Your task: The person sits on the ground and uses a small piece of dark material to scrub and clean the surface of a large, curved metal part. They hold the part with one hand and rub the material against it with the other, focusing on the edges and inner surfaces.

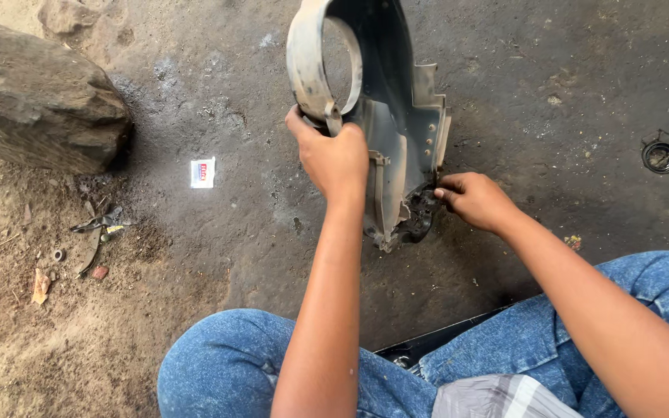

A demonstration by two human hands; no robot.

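Observation:
A grey plastic housing [400, 116] with a round ring opening at its top stands upright on dark, oily ground. My left hand [333, 155] is closed around the lower edge of the ring and holds the part steady. My right hand [474, 200] is at the housing's broken, dirty lower right corner, with the fingertips pinched on something small and dark there. I cannot make out what it pinches. My knees in blue jeans [234, 364] fill the bottom of the view.
A large rock [36, 97] sits at the upper left. A small white sachet [203, 173] lies on the ground left of the housing. Scraps and a bent metal piece [94, 232] lie in the dirt. A round metal ring [660, 156] is set in the ground at right.

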